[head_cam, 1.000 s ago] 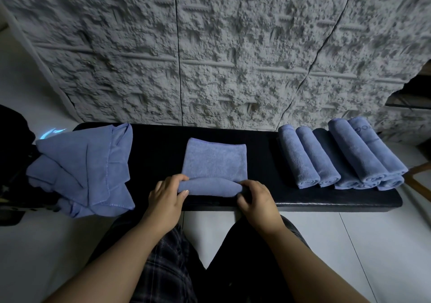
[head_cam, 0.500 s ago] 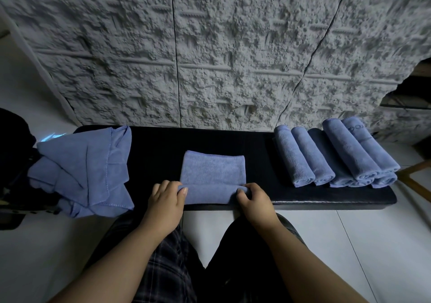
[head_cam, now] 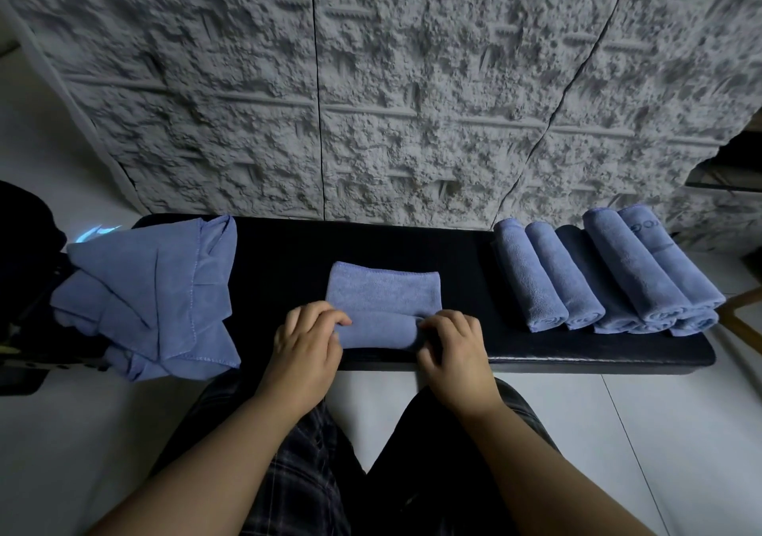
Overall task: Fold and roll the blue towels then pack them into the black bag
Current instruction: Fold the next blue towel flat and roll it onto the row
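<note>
Rolling is under way: the left hand (head_cam: 304, 339) and right hand (head_cam: 452, 350) each curl their grip round the half-rolled towel (head_cam: 381, 309) mid-surface (head_cam: 556, 350). Next, roll it evenly away, keeping the ends aligned.

Both forearms are bare from the lower frame edge up to the wrists, with no sleeve, watch, band or ring visible on either. The left hand (head_cam: 305, 350) and the right hand (head_cam: 455, 354) are ungloved, with short fingers and short-trimmed nails. The legs are covered by a dark woven garment in a plaid pattern (head_cam: 292, 465), with thin paler lines crossing in a grid on the left thigh; the right thigh looks almost plain black in the dim light.
</note>
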Demonstrator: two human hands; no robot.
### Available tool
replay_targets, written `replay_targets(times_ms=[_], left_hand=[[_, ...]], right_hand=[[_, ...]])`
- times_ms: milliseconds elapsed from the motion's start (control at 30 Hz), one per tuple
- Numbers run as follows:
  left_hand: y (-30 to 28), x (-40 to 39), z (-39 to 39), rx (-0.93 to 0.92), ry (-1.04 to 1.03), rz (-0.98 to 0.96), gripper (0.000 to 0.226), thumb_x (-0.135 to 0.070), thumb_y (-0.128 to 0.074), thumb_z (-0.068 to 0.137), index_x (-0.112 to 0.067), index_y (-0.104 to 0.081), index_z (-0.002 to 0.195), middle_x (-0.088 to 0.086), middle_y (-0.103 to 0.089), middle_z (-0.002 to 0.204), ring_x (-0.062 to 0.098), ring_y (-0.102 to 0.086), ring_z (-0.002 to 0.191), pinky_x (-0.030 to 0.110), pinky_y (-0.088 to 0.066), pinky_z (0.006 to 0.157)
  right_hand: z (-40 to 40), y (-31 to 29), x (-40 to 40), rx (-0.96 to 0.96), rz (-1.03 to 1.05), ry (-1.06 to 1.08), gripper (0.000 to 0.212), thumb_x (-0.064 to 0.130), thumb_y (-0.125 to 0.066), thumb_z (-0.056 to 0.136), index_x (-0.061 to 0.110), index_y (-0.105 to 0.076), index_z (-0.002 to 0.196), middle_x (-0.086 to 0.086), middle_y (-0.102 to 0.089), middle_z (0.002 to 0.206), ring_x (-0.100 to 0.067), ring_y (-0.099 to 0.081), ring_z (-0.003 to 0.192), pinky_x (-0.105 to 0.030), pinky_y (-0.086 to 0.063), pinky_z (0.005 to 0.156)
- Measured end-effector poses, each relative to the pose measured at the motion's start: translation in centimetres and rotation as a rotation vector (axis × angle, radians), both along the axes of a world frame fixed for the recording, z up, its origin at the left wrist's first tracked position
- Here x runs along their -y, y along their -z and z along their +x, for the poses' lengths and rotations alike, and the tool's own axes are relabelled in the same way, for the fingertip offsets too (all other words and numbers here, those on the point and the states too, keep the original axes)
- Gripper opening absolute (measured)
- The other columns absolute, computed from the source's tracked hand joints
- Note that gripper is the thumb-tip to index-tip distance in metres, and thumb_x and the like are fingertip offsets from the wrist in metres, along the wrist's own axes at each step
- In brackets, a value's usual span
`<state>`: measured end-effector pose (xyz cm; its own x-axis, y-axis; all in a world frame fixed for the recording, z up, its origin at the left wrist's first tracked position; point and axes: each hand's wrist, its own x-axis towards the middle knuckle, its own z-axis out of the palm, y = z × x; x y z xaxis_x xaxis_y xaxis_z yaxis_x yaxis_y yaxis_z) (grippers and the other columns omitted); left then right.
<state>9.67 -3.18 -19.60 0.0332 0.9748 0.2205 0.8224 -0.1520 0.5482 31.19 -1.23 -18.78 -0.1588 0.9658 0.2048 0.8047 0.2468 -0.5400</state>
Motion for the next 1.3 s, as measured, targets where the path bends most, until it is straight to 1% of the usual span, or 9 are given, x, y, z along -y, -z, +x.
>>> replay_targets(times_ms=[100, 233, 533, 767, 900, 1000, 1100, 1233, 1300], left_hand=[[0.2, -0.2, -0.1, 0.007, 0.012, -0.050, 0.032, -0.019, -0.057, 0.086, -0.026, -0.053, 0.116, -0.013, -0.042, 0.124, 0.009, -0.033, 0.114, 0.027, -0.026, 0.093], [0.5, -0.6, -0.2, 0.016, 0.031, -0.083, 0.049, -0.003, -0.060, 0.084, -0.025, -0.049, 0.127, -0.010, -0.040, 0.132, 0.012, -0.035, 0.120, 0.028, -0.029, 0.099], [-0.5, -1.0, -0.7, 0.183, 0.028, -0.194, 0.038, -0.012, -0.049, 0.095, -0.023, -0.045, 0.131, -0.008, -0.044, 0.127, 0.008, -0.038, 0.115, 0.019, -0.028, 0.095], [-1.2, -0.2, -0.5, 0.208, -0.014, -0.264, 0.035, -0.020, -0.035, 0.100, -0.018, -0.039, 0.135, -0.008, -0.038, 0.112, 0.009, -0.033, 0.110, 0.020, -0.029, 0.091], [-1.3, -0.2, -0.4, 0.210, -0.044, -0.293, 0.033, -0.024, -0.033, 0.101, -0.015, -0.043, 0.130, -0.010, -0.037, 0.105, 0.006, -0.031, 0.105, 0.019, -0.027, 0.087], [-0.9, -0.3, -0.4, 0.186, -0.057, -0.285, 0.032, -0.026, -0.035, 0.100, -0.015, -0.046, 0.128, -0.004, -0.046, 0.112, 0.009, -0.032, 0.105, 0.021, -0.029, 0.087], [-0.4, -0.5, -0.5, 0.161, -0.095, -0.222, 0.031, -0.025, -0.042, 0.098, -0.016, -0.051, 0.126, -0.001, -0.042, 0.121, 0.007, -0.030, 0.105, 0.019, -0.026, 0.088], [-0.7, -0.7, -0.4, 0.230, -0.101, -0.046, 0.010, -0.008, -0.057, 0.089, -0.012, -0.056, 0.098, -0.007, -0.039, 0.107, 0.011, -0.042, 0.099, 0.018, -0.036, 0.083], [-0.7, -0.5, -0.4, 0.127, -0.028, 0.045, 0.018, 0.003, -0.056, 0.084, -0.014, -0.056, 0.086, -0.009, -0.042, 0.101, 0.010, -0.041, 0.093, 0.016, -0.036, 0.077]], right_hand=[[0.1, 0.3, -0.1, 0.037, -0.025, -0.030, 0.042, 0.017, -0.065, 0.073, 0.010, -0.060, 0.114, -0.002, -0.054, 0.118, -0.021, -0.039, 0.110, -0.028, -0.038, 0.092], [0.2, 0.5, -0.4, 0.054, -0.041, -0.041, 0.048, 0.002, -0.068, 0.075, 0.009, -0.056, 0.121, -0.005, -0.053, 0.122, -0.024, -0.044, 0.113, -0.033, -0.041, 0.097], [0.7, -0.3, -0.6, -0.106, -0.161, -0.029, 0.035, 0.021, -0.064, 0.088, 0.020, -0.056, 0.121, 0.009, -0.054, 0.113, -0.007, -0.041, 0.102, -0.007, -0.029, 0.083], [0.9, -0.2, -0.4, -0.277, -0.387, 0.083, 0.032, 0.036, -0.057, 0.091, 0.026, -0.046, 0.119, 0.003, -0.057, 0.110, -0.014, -0.053, 0.105, -0.028, -0.044, 0.085], [0.7, -0.5, -0.3, -0.310, -0.450, 0.101, 0.016, 0.037, -0.051, 0.094, 0.029, -0.047, 0.107, 0.002, -0.056, 0.103, -0.016, -0.052, 0.105, -0.029, -0.042, 0.083], [0.4, -0.9, -0.2, -0.283, -0.450, 0.125, 0.022, 0.033, -0.050, 0.096, 0.019, -0.050, 0.113, 0.011, -0.046, 0.094, -0.015, -0.042, 0.107, -0.027, -0.035, 0.087], [0.2, -0.7, -0.3, -0.191, -0.403, 0.156, 0.034, 0.035, -0.049, 0.095, 0.013, -0.051, 0.121, 0.003, -0.044, 0.108, -0.012, -0.033, 0.111, -0.025, -0.029, 0.093], [0.2, -0.2, -0.2, -0.160, -0.368, 0.191, 0.040, 0.038, -0.049, 0.094, 0.012, -0.050, 0.126, 0.003, -0.044, 0.116, -0.017, -0.037, 0.118, -0.031, -0.034, 0.098], [0.2, -0.2, -0.2, -0.217, -0.326, 0.202, 0.044, 0.037, -0.053, 0.092, 0.017, -0.045, 0.130, 0.007, -0.047, 0.116, -0.018, -0.042, 0.117, -0.040, -0.038, 0.100]])
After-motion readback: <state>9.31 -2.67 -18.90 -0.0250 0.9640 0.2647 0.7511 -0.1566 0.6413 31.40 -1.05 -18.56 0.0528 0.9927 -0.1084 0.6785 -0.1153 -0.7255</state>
